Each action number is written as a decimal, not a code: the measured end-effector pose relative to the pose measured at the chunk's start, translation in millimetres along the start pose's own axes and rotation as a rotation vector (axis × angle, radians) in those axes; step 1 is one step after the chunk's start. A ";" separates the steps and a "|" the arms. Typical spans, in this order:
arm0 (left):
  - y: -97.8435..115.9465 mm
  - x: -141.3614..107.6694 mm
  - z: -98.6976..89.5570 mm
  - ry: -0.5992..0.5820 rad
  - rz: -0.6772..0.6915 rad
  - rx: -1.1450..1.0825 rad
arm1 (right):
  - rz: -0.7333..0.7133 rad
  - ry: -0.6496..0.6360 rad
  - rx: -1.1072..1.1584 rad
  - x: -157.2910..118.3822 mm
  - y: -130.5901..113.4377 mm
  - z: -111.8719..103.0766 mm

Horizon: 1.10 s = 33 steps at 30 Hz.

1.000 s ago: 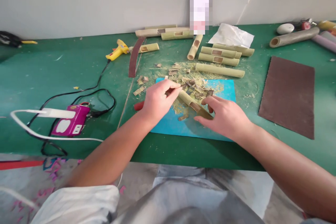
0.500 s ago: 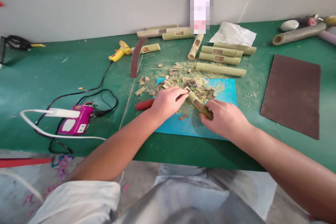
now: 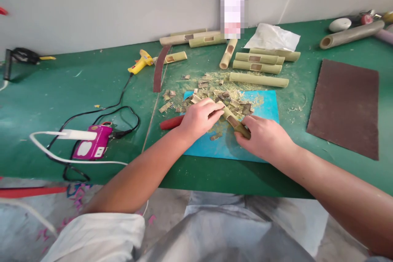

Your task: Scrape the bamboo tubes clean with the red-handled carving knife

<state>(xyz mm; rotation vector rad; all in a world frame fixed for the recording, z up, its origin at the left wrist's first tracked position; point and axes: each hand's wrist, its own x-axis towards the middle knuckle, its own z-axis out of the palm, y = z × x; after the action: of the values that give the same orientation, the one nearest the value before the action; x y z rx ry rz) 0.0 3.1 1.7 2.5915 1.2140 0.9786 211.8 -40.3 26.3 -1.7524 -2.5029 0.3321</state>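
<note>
Bamboo (image 3: pixel 234 122) slanted over the blue mat (image 3: pixel 211 147), right hand (image 3: pixel 265 135) clamped round its near end, probably for steadiness; left hand (image 3: pixel 200 119) was by the far end, couldn't tell if that grip was closed.

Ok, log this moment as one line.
right hand: gripping bamboo tube, near end | left hand: at far end | beneath: blue mat | beyond: scraps

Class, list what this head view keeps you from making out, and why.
All in the head view:
- Whatever the left hand pinches: mostly hidden by its own fingers.
- Held tube's near end: covered by the right hand.
- Red rod's right end: behind the left hand.
- Screen: blurred into blocks.
- Mauve rod: cut off by the right edge.
</note>
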 end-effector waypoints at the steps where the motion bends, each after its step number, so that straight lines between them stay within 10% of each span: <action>1: 0.9 -0.4 0.0 -0.003 0.011 -0.019 | 0.001 -0.002 0.000 0.1 -0.1 0.1; 33: -5.4 -1.3 4.2 -0.032 0.059 0.020 | -0.002 -0.022 0.016 1.5 -0.2 -1.0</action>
<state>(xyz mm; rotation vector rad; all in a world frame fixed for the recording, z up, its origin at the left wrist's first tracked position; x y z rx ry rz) -1.7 6.5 -4.2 2.6617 1.1518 0.9359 211.3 -38.9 27.2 -1.7501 -2.5091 0.3716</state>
